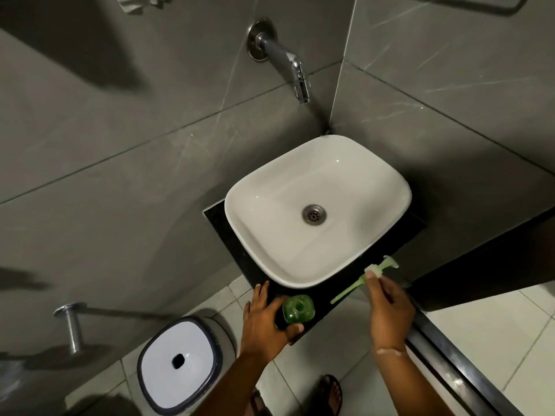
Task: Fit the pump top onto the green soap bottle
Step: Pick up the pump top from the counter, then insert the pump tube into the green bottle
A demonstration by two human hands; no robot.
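The green soap bottle [298,309] stands upright on the black counter [333,292] in front of the basin, its neck uncapped and showing as a dark round hole. My left hand [265,321] wraps around its left and near side. My right hand [387,307] holds the pump top [374,272] by its white collar, off to the right of the bottle. The pale green dip tube [348,292] slants down-left toward the bottle, its tip a short way right of the neck. The pump's green nozzle points up-right.
A white basin [249,202] sits on the counter beneath a chrome wall tap [295,70]. A white-lidded bin [180,363] stands on the tiled floor at lower left, beside a chrome wall fitting [72,325]. A metal threshold strip [450,367] runs along the right. My sandalled feet show below.
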